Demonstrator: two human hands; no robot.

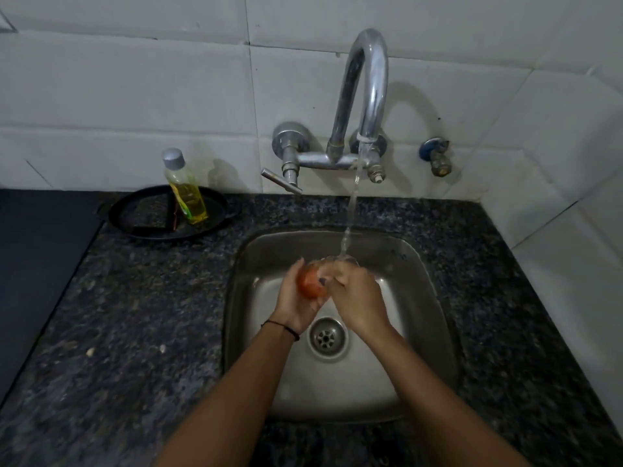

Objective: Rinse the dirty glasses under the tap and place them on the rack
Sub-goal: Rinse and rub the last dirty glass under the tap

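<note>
Rinsing is underway: below the tap (367, 96), left hand (295, 303) and right hand (359, 298) both grip one glass (310, 282); racking remains, no rack visible.

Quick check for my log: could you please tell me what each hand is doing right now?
Left hand: holds the glass.
Right hand: grips the same glass.

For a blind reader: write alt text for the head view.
A left hand and right hand hold an orange-tinted glass under water running from a chrome tap into a steel sink. Left of the sink, a bottle of yellow liquid stands in a black pan on the dark counter.
</note>
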